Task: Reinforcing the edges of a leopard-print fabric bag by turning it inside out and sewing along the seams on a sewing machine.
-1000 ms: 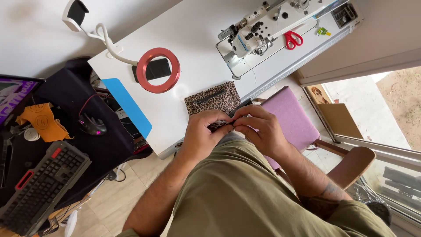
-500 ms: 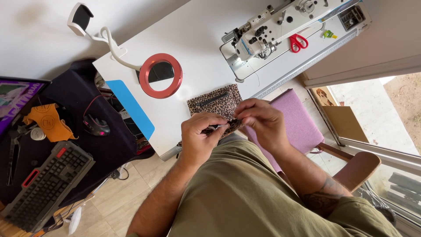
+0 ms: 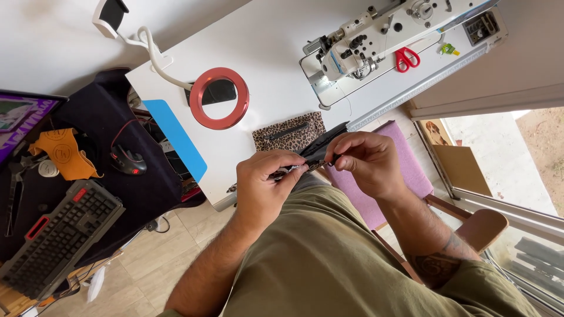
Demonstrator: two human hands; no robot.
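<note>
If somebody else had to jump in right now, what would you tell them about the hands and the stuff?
Left hand: pinching one end of a small leopard-print fabric piece held above the lap.
Right hand: gripping its dark edge from the other end.
A leopard-print pouch with a zipper lies on the white table near the edge, beside a red ring lamp.
Sewing machine and red scissors sit further back, untouched.
Done: fabric is in both hands.
Left: I can't tell how far the piece is finished; its seams are hidden by fingers.
</note>
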